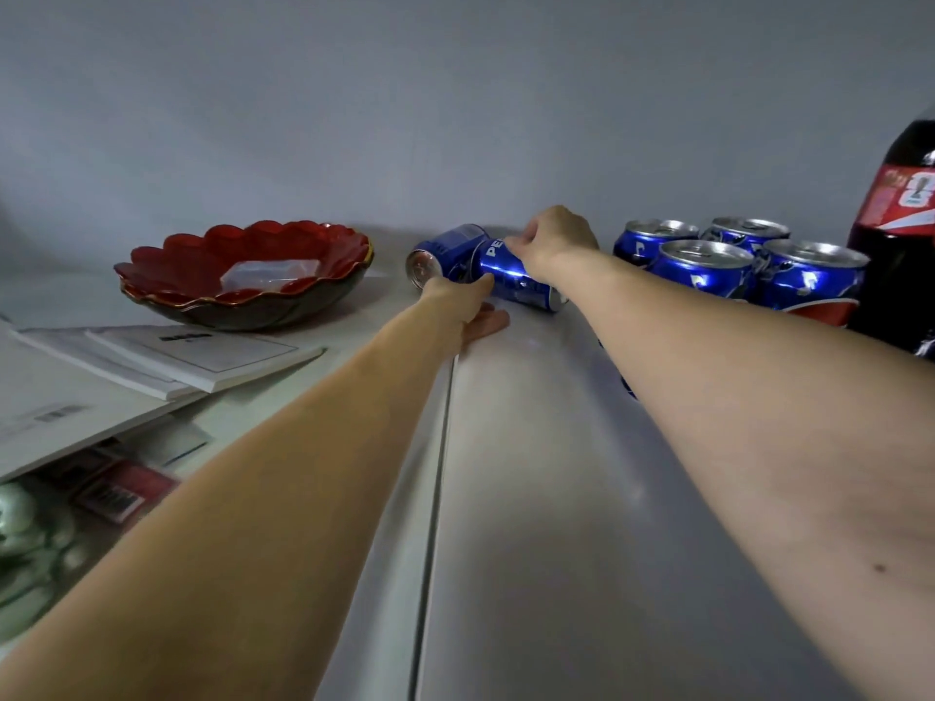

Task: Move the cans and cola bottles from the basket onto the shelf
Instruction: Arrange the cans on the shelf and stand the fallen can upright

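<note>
A blue cola can point(516, 280) lies tilted on the grey shelf top point(531, 447) near the back wall. My right hand point(554, 242) grips its upper end with curled fingers. My left hand point(468, 308) lies beside the can's lower side, thumb touching it and fingers flat on the shelf. A second blue can point(445, 253) lies on its side just behind, its end facing me. Several blue cans point(706, 270) stand upright in a cluster to the right. A large dark cola bottle point(898, 245) with a red label stands at the far right. The basket is out of view.
A red scalloped bowl point(202, 290) holding a clear plastic packet sits at the back left. White booklets and papers point(167, 361) are stacked in front of it. A seam point(435, 498) runs down the shelf top between my arms. The grey wall is close behind.
</note>
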